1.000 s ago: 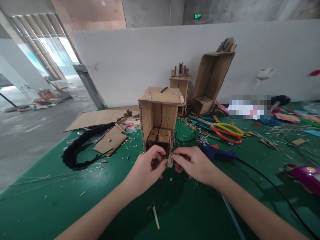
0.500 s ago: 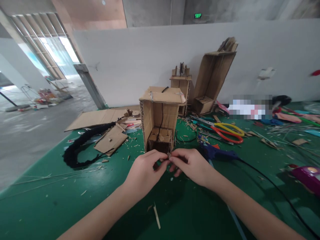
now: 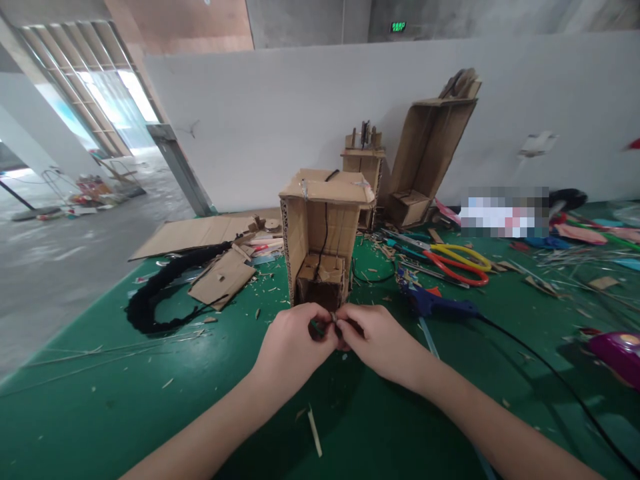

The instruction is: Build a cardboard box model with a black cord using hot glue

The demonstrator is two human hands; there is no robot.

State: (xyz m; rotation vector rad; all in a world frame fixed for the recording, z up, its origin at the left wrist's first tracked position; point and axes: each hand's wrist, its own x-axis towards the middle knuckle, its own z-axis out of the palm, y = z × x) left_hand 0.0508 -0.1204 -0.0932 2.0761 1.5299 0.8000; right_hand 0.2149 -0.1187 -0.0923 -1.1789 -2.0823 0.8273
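Note:
Fingertips of my left hand (image 3: 297,337) and my right hand (image 3: 375,337) meet in front of a cardboard box. Between them they pinch a tiny brownish piece (image 3: 334,318), too small to make out clearly. Both hands are closed on it, a little above the green tabletop. Just behind stands the open-fronted cardboard box (image 3: 327,183), upright, with a black cord (image 3: 326,230) hanging inside down to a smaller inner cardboard box (image 3: 327,268). My fingers hide the foot of that box.
A blue glue gun (image 3: 435,303) with a black cable lies right of my hands, with red-and-yellow-handled scissors (image 3: 460,260) behind it. Two more cardboard structures (image 3: 435,147) stand by the white wall. At left lie a black fuzzy loop (image 3: 143,310) and cardboard sheets (image 3: 220,280). Scraps litter the green table (image 3: 200,400).
My fingers have drawn closer together and turned slightly around the tiny piece, and my right fingers are curled in more. The objects on the table stay put; the view shifts slightly.

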